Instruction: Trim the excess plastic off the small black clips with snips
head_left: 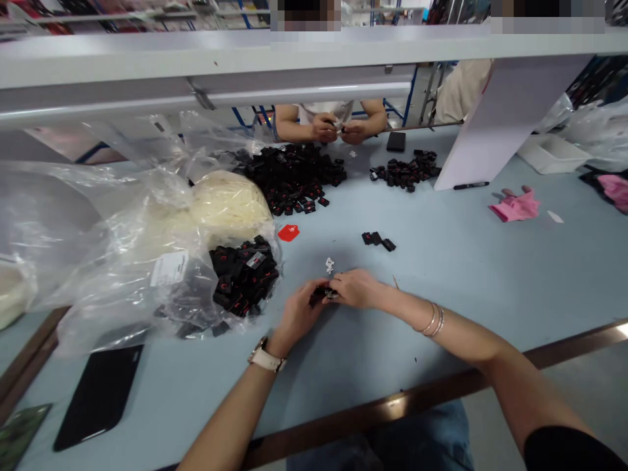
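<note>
My left hand (pixel 303 307) is closed on a small black box-like piece (pixel 318 294) just above the blue-grey table. My right hand (pixel 357 288) meets it there, its fingers pinched at the piece's right end, where something small and pale shows; what that is I cannot make out. Just beyond my fingers lies a little cluster of white parts (pixel 330 264). Farther off to the right are a few black pieces (pixel 377 240) of the same sort. Left of my hands, a heap of black pieces with red marks (pixel 245 275) spills from a clear plastic bag (pixel 118 261).
Across the table, a co-worker's hands (pixel 338 129) hold something small behind a large black heap (pixel 294 173). A smaller heap (pixel 409 170) lies right of it. Also around are a red tag (pixel 288 233), a pink glove (pixel 516 205), a pen (pixel 471 186) and a black tablet-like slab (pixel 101 392).
</note>
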Tool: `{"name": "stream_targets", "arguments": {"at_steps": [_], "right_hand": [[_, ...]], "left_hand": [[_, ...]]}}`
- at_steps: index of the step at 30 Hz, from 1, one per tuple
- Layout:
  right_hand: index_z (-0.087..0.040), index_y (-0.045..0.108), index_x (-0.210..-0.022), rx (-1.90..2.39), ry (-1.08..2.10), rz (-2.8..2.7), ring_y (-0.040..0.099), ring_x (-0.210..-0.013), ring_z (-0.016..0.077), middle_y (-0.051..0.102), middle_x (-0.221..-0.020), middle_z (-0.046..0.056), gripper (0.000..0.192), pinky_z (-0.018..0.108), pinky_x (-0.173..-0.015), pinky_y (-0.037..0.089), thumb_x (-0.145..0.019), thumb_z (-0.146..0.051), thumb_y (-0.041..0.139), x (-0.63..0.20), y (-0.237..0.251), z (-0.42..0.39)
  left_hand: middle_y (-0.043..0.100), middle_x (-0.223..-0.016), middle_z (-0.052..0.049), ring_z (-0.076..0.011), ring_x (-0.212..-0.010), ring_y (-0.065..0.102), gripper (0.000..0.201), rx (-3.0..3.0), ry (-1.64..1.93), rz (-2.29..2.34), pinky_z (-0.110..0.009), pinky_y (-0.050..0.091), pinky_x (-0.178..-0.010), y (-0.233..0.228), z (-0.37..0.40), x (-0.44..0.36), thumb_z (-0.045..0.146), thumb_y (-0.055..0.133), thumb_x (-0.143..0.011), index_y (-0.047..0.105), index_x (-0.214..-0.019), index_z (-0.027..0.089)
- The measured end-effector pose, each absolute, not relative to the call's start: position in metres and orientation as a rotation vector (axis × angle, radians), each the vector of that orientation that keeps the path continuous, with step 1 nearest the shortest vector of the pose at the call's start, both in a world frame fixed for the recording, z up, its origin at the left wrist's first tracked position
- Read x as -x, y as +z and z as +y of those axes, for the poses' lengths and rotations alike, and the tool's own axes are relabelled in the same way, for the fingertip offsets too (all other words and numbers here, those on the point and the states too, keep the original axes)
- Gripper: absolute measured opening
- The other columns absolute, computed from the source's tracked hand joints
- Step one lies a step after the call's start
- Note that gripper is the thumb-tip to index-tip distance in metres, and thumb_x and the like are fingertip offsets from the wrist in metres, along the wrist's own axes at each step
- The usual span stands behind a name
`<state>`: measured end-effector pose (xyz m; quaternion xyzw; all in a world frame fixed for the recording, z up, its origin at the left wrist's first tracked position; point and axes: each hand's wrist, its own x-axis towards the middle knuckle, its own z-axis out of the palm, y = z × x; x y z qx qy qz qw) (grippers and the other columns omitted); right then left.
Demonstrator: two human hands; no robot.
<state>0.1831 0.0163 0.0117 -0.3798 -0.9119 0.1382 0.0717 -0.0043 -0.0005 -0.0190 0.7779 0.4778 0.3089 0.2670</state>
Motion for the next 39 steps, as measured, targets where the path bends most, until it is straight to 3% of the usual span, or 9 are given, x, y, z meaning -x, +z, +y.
{"name": "stream_targets", "arguments": {"at_steps": [3, 7, 10, 15, 30, 39], "right_hand": [[-0.016, 0.066, -0.092, 1.167, 0.484, -2.682, 0.065, -0.077, 0.0194, 0.069, -0.088, 0.009, 0.034, 0.027, -0.065, 0.043, -0.091, -0.046, 0.052, -0.18, 0.004, 0.021], [-0.018, 0.064, -0.107, 1.279, 0.498, -2.442, 0.064, -0.086, 0.0177, 0.069, -0.099, 0.008, 0.022, 0.027, -0.073, 0.045, -0.093, -0.026, 0.051, -0.19, -0.004, 0.027], [-0.019, 0.058, -0.124, 1.451, 0.401, -2.357, 0.059, -0.1, 0.0204, 0.063, -0.116, 0.011, 0.04, 0.031, -0.081, 0.047, -0.088, -0.009, 0.047, -0.197, -0.003, 0.033], [-0.026, 0.055, -0.131, 1.463, 0.306, -2.494, 0.053, -0.104, 0.025, 0.057, -0.118, 0.013, 0.05, 0.035, -0.078, 0.048, -0.085, -0.008, 0.047, -0.198, 0.0, 0.04], [-0.026, 0.07, -0.106, 1.467, 0.42, -2.406, 0.058, -0.086, 0.0164, 0.062, -0.105, 0.007, 0.025, 0.027, -0.068, 0.043, -0.09, -0.018, 0.052, -0.197, -0.007, 0.039], [-0.018, 0.069, -0.097, 1.55, 0.464, -2.364, 0.061, -0.083, 0.0161, 0.066, -0.101, 0.008, 0.018, 0.026, -0.066, 0.04, -0.09, -0.016, 0.052, -0.196, 0.002, 0.036]], "left_hand": [[0.07, -0.09, -0.005, -0.0181, -0.078, 0.064, 0.016, -2.107, 0.819, 1.311, -0.03, 0.052, -0.071, -0.018, -0.001, 0.005, 0.026, 0.055, -0.082, 0.061, -0.096, 0.02], [0.069, -0.085, -0.004, -0.0174, -0.073, 0.063, 0.013, -2.092, 0.82, 1.339, -0.029, 0.051, -0.067, -0.014, -0.003, 0.005, 0.028, 0.057, -0.083, 0.061, -0.093, 0.02], [0.067, -0.084, -0.004, -0.0171, -0.072, 0.062, 0.012, -2.079, 0.815, 1.355, -0.029, 0.05, -0.065, -0.009, -0.004, 0.003, 0.029, 0.057, -0.084, 0.06, -0.091, 0.02], [0.066, -0.092, -0.005, -0.0184, -0.08, 0.062, 0.013, -2.076, 0.784, 1.339, -0.031, 0.051, -0.074, -0.003, -0.004, 0.002, 0.028, 0.054, -0.085, 0.06, -0.095, 0.021], [0.066, -0.088, -0.004, -0.0177, -0.078, 0.064, 0.012, -2.165, 0.771, 1.282, -0.031, 0.053, -0.071, -0.006, -0.003, 0.004, 0.027, 0.054, -0.086, 0.059, -0.095, 0.021], [0.068, -0.082, -0.002, -0.0176, -0.07, 0.064, 0.019, -2.112, 0.77, 1.374, -0.031, 0.053, -0.066, -0.01, -0.004, 0.004, 0.031, 0.057, -0.083, 0.06, -0.099, 0.021]]}}
